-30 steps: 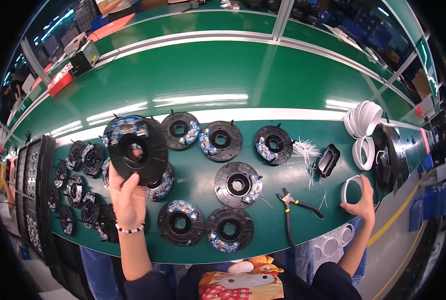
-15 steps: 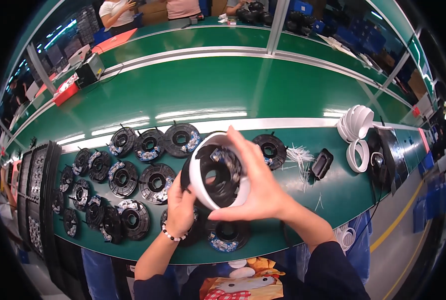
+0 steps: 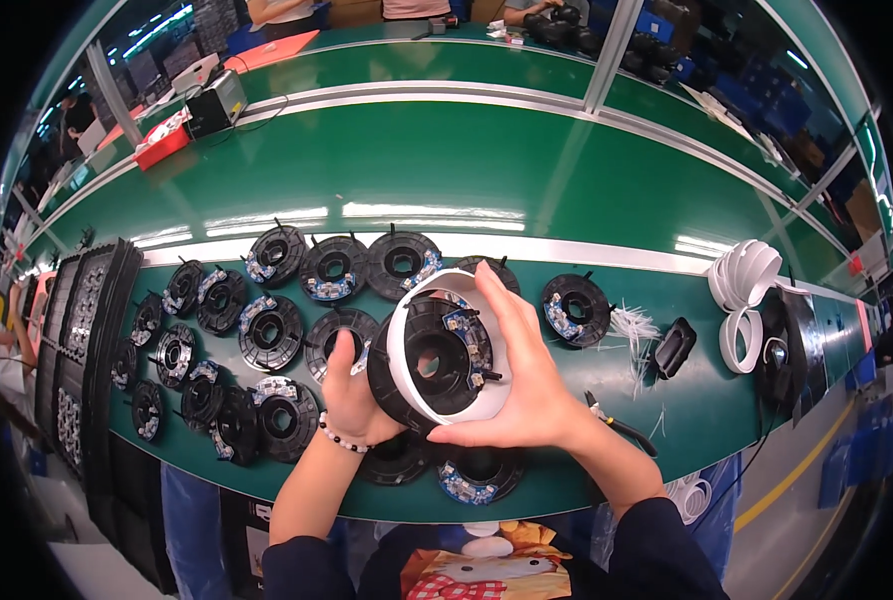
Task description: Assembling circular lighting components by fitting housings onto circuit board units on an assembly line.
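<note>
My right hand (image 3: 526, 385) grips a white plastic ring (image 3: 501, 400), thumb at its lower edge and fingers at its upper right. Inside the ring sits a black round housing (image 3: 436, 345) with a centre hole and a curved circuit board along its right side. My left hand (image 3: 358, 395), a beaded bracelet at its wrist, supports the housing from the left and behind. Its thumb stands up apart from the part, and its other fingers are mostly hidden. Similar black discs with circuit boards (image 3: 271, 333) lie on the green table around and below my hands.
White cable ties (image 3: 631, 325), a black oval tray (image 3: 674, 347) and cutters (image 3: 621, 425) lie right of my hands. Stacked white rings (image 3: 744, 275) stand farther right. Black trays (image 3: 81, 350) line the left edge. A metal-edged green belt (image 3: 386, 150) runs beyond the table.
The ring and housing have turned so the housing's front shows more openly. My left thumb has lifted off the part's side. The whole view has shifted, uncovering the cutters.
</note>
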Tool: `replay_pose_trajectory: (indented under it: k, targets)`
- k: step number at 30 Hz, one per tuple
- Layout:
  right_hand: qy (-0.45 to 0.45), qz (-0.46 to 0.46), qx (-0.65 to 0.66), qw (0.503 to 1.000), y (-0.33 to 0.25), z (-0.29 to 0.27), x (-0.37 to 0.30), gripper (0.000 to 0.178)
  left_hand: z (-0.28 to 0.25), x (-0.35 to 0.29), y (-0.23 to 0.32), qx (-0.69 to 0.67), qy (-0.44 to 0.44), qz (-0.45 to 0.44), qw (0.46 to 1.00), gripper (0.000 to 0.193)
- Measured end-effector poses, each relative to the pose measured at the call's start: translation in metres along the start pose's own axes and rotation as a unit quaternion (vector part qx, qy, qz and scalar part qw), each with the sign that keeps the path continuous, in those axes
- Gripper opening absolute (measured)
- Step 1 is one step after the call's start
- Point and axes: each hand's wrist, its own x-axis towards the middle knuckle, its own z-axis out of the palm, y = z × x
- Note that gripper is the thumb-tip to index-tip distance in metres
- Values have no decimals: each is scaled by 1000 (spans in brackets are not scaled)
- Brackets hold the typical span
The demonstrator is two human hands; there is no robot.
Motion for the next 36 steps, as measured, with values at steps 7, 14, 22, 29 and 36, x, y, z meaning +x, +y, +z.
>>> replay_pose_trajectory:
  k: [7, 14, 22, 29, 36]
  targets:
    - [13, -3, -15, 1000, -12, 1, -6, 114, 10, -1, -3, 15, 121, 10, 993, 62]
    - [40, -53, -113, 991, -18, 13, -8, 104, 15, -3, -5, -19, 112, 28, 993, 54]
    - [5, -58, -40, 997, -14, 2, -4, 108, 29, -4, -7, -16, 116, 52, 992, 47]
    - [12, -55, -113, 992, -17, 16, -7, 105, 13, -8, -13, -30, 77, 51, 995, 56]
    - [-49, -94, -139, 985, -12, 10, 5, 107, 10, -10, -9, 6, 88, 39, 995, 81]
